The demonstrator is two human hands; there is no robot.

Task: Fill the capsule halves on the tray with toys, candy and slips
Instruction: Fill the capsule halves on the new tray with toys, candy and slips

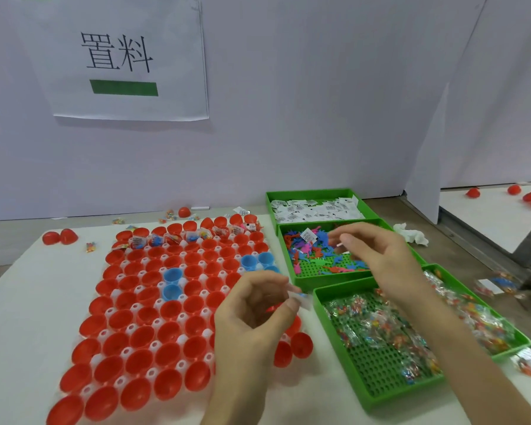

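Pinched a blurry bit (299, 297) in left hand (258, 311) over tray (125, 352) of red halves (141, 335), hung right hand (377, 256) over toy bin (304, 282), grip unclear.

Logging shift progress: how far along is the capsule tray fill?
Done: only the far rows of red plastic capsule halves hold toys, candy and slips. In hand: the left hand pinches a small clear packet; the right hand hovers over the middle green bin of coloured plastic toys. Left: the other red halves and the blue plastic halves on the white moulded tray look empty.
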